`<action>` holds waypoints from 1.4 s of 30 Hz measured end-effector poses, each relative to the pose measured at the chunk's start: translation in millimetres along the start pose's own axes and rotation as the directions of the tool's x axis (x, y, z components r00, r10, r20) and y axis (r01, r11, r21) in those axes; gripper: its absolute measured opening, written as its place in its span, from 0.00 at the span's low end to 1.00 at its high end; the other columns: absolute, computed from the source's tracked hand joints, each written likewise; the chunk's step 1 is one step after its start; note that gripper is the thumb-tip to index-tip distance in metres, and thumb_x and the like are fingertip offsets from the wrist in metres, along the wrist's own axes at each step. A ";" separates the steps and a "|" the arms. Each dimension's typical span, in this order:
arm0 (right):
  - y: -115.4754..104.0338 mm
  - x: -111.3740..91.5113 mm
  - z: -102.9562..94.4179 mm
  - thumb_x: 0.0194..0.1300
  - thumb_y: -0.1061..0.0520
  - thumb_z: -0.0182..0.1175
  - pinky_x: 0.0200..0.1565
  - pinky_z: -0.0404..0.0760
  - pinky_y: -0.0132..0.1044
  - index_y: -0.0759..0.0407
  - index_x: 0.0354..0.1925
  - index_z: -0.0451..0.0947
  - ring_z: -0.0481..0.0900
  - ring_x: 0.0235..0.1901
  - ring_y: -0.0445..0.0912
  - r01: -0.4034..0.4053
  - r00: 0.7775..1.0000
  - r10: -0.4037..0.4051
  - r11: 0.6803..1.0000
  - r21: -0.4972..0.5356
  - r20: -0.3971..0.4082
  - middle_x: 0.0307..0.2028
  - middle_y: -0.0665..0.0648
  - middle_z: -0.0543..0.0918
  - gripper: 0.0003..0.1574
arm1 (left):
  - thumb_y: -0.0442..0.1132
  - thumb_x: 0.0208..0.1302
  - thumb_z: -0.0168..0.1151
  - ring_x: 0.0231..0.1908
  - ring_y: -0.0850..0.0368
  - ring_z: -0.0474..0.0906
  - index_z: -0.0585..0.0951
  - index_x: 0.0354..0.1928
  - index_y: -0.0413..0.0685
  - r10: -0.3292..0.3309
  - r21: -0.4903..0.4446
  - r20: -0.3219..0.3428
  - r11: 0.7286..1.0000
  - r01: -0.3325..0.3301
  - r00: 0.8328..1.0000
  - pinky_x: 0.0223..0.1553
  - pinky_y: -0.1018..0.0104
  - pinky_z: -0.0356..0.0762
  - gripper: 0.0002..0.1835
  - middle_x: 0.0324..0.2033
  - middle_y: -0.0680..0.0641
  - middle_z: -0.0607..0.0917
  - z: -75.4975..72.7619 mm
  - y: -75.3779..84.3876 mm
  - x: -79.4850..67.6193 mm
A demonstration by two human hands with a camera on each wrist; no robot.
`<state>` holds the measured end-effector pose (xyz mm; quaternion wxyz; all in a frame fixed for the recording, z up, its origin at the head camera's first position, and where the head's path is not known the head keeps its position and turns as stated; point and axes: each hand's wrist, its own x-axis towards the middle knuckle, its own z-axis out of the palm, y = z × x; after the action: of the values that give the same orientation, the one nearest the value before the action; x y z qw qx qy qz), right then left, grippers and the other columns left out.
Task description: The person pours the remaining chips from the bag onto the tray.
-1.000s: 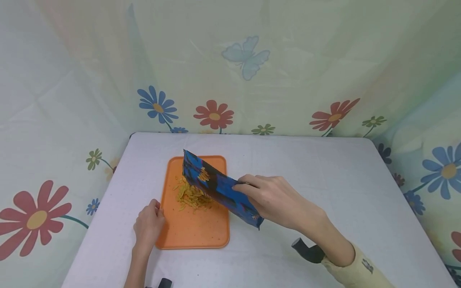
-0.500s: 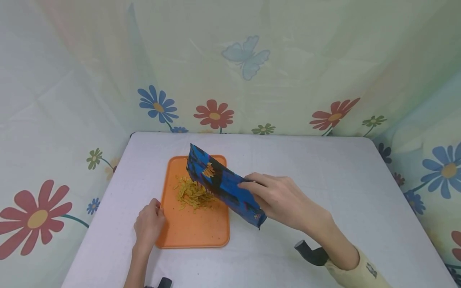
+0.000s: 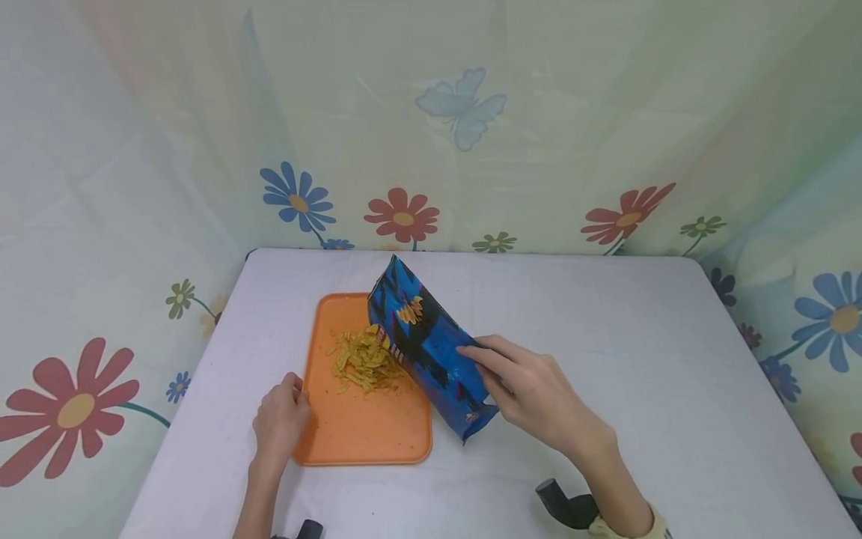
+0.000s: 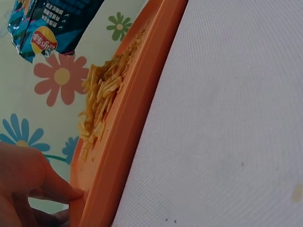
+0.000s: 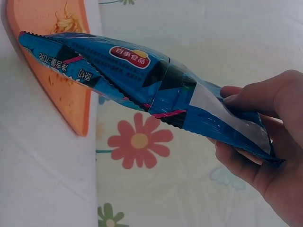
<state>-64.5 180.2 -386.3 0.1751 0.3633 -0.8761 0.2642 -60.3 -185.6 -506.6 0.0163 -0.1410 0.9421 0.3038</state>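
An orange tray [image 3: 364,443] lies on the table with a heap of thin yellow potato chips [image 3: 365,363] on its middle. At the tray's left edge, my left hand [image 3: 279,415] pinches the rim; the left wrist view shows the fingers [image 4: 61,189] there. My right hand [image 3: 539,389] grips the lower right end of a blue potato chip bag [image 3: 431,348]. The bag slants over the tray's right side, its upper left end beside the chips. Printed lettering shows on the bag [image 5: 128,71] in the right wrist view. What is inside it is hidden.
A white cloth covers the table [image 3: 572,322], and a floral curtain [image 3: 539,150] hangs behind it and at the sides. Black camera mounts [image 3: 569,505] sit at the wrists. Small crumbs lie scattered on the tray.
The bag's upper end has moved right and up, away from the chips, and its printed face has turned more into view. The left hand and tray have stayed put.
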 end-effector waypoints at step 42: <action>17.0 -59.2 16.4 0.51 0.82 0.68 0.35 0.77 0.18 0.63 0.55 0.84 0.80 0.31 0.40 -0.239 0.929 0.239 0.970 0.036 -0.282 0.45 0.57 0.84 0.33 | 0.31 0.69 0.58 0.23 0.53 0.70 0.77 0.43 0.37 -0.006 0.017 -0.006 1.000 0.006 1.000 0.23 0.63 0.63 0.04 0.25 0.45 0.77 0.6 -1.0 -2.2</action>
<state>-38.8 212.9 -434.6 0.2655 0.2124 -0.8793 0.3335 -58.0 -185.4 -507.5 0.0157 -0.1444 0.9443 0.2952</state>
